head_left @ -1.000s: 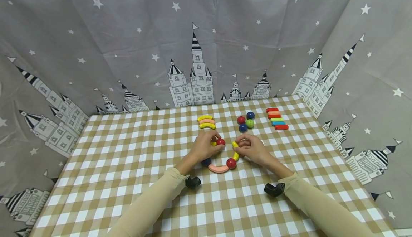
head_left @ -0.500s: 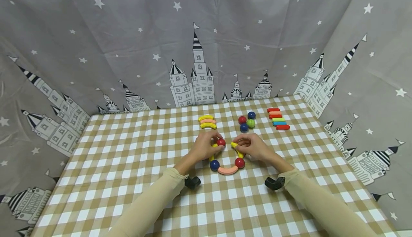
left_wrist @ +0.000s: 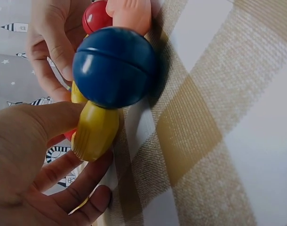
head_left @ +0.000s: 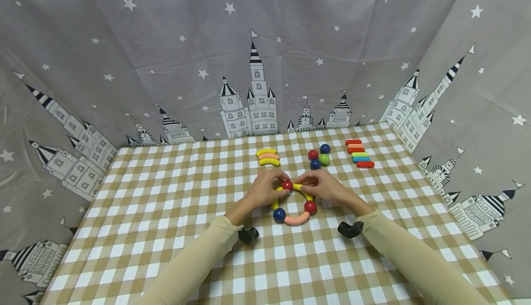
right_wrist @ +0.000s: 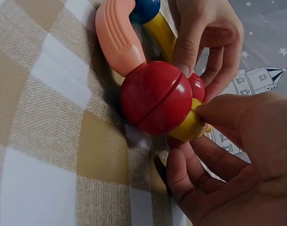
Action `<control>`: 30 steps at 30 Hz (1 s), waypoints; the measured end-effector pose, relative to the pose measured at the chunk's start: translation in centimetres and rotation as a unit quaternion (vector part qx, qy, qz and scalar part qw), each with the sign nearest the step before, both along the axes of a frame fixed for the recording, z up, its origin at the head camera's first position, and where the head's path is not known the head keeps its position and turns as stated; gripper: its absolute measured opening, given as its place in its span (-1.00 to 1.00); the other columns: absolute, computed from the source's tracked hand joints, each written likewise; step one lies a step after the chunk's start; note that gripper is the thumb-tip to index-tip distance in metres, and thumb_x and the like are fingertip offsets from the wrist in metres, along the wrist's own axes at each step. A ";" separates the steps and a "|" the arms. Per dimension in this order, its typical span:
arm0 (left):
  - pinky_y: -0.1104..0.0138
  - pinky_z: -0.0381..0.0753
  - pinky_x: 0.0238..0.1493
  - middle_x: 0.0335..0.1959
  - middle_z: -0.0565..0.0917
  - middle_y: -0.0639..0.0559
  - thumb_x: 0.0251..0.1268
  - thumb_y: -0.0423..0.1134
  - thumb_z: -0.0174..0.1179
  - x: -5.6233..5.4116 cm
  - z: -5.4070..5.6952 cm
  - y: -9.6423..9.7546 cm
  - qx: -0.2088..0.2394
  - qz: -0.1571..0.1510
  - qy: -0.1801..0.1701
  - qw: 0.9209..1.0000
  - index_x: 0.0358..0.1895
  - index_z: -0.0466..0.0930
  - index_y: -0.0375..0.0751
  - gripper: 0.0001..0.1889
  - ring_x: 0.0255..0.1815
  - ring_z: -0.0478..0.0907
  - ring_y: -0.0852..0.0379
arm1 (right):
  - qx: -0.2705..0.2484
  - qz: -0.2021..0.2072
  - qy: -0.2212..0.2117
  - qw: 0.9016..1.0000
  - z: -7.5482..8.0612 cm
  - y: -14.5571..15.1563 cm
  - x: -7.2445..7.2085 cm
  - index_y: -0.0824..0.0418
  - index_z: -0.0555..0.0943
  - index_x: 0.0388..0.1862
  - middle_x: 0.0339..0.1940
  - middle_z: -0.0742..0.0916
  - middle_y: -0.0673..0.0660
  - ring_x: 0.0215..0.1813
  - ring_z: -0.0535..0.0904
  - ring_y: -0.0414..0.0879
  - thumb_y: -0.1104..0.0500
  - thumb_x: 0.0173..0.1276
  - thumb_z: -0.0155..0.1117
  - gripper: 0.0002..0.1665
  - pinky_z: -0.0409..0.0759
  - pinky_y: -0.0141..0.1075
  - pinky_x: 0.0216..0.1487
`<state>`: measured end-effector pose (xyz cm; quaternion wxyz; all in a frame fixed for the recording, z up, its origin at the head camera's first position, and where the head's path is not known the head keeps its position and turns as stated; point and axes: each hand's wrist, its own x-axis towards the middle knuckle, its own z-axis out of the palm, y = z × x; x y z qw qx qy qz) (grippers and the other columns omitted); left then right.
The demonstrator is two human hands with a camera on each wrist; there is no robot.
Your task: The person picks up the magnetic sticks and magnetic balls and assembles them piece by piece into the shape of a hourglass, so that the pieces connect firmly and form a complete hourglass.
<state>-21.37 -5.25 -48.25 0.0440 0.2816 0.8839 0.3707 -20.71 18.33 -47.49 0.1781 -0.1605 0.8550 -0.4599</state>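
A ring of magnetic-looking balls and curved rods lies on the checked tablecloth. My left hand [head_left: 267,188] pinches the far red ball [head_left: 287,185] between thumb and fingers. From that ball a yellow curved rod [left_wrist: 97,129] runs down to a blue ball [left_wrist: 115,68]. A peach curved rod [head_left: 297,219] links the blue ball to the near red ball [right_wrist: 156,97]. My right hand [head_left: 325,187] pinches the right-hand yellow curved rod [head_left: 304,191], which joins the near red ball. Its other end is right at the far red ball. Fingers partly hide both yellow rods.
Behind the hands lie several curved rods [head_left: 268,156], yellow and peach. Right of them sits a cluster of red, blue and green balls [head_left: 324,159]. Several short straight rods [head_left: 360,154] are lined up at the back right. A castle-print curtain [head_left: 174,56] hangs behind the table.
The ring's near side has shifted right. My right hand has swung its yellow rod's free end leftward, up to the red ball in my left hand, closing the gap between them.
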 end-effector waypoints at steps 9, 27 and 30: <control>0.22 0.54 -0.06 -0.14 0.72 0.00 0.22 -0.27 0.49 -0.2 0.0 0.1 -0.001 0.013 -0.008 1.000 -0.06 0.72 -0.18 -0.75 -0.09 0.62 0.04 | 0.017 0.005 0.005 1.000 -0.1 -0.3 -0.6 0.18 0.71 0.15 -0.02 0.79 0.05 -0.02 0.69 -0.12 0.26 0.49 0.31 -0.71 0.65 -0.20 0.06; 0.31 0.55 -0.20 -0.17 0.73 -0.01 0.21 -0.27 0.50 -0.4 -0.4 0.1 0.006 0.031 -0.012 0.999 -0.09 0.71 -0.18 -0.75 -0.19 0.62 0.07 | 0.013 0.007 0.054 0.998 0.1 0.9 1.2 0.15 0.63 0.19 0.14 0.73 0.13 0.10 0.66 0.03 0.21 0.45 0.36 -0.65 0.63 -0.07 0.14; 0.30 0.56 -0.17 -0.17 0.73 0.00 0.20 -0.26 0.50 -0.4 -0.4 0.0 0.005 0.041 -0.007 0.999 -0.09 0.71 -0.18 -0.75 -0.18 0.62 0.09 | 0.018 0.001 0.066 0.998 0.0 1.3 2.1 0.12 0.65 0.17 0.12 0.72 0.09 0.00 0.67 -0.04 0.16 0.41 0.43 -0.63 0.65 -0.14 0.04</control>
